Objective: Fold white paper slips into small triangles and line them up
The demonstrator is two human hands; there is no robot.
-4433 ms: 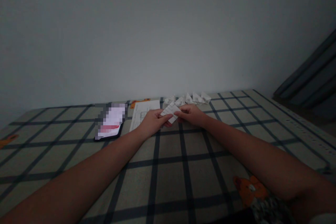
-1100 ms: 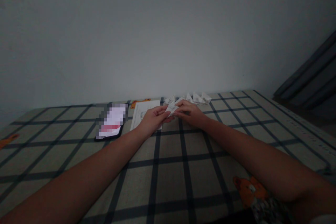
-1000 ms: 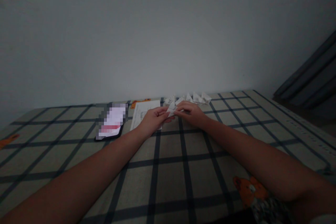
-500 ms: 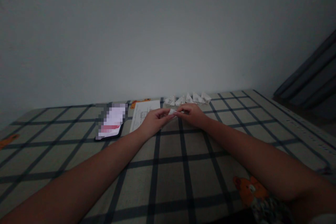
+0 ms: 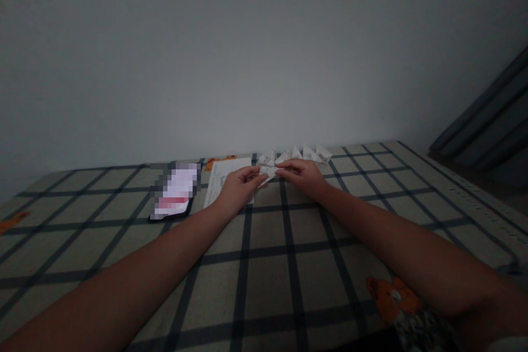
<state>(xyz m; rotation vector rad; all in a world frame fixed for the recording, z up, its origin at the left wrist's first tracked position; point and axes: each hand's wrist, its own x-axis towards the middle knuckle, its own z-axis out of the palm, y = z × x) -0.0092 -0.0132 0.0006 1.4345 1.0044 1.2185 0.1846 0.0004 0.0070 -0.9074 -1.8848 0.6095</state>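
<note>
Parted slightly since the earlier frame, left hand (image 5: 240, 183) and right hand (image 5: 304, 177) are seen mid-frame pinching folded paper (image 5: 268, 171).

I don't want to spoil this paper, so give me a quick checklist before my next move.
1. Left grip on the paper: ok, thumb and fingers pinch its left side.
2. Right grip on the paper: ok, fingertips meet its right side.
3. Paper's creases sharp: cannot tell, too small and dim.
4. Phone apart from both grips: ok, it lies left of the left one.
5. Folded pieces untouched by the right grip: cannot tell, they overlap in view.
</note>
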